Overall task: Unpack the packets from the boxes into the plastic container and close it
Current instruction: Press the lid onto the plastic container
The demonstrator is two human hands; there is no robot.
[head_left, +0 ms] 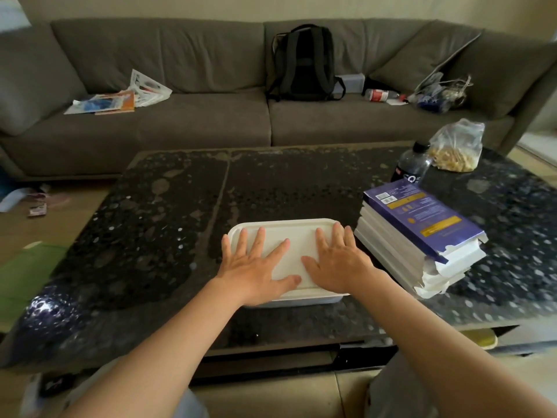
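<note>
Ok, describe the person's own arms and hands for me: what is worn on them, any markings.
The left hand and right hand are bare: no gloves, rings, watch or bracelet show. The left arm and right arm are uncovered as well, with no sleeve in view down to the picture's bottom edge. No markings or tattoos are visible.

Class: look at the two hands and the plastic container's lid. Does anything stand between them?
Nothing visible does. The left hand and right hand lie flat, directly on the white lid. The stack of boxes sits off to its right.
</note>
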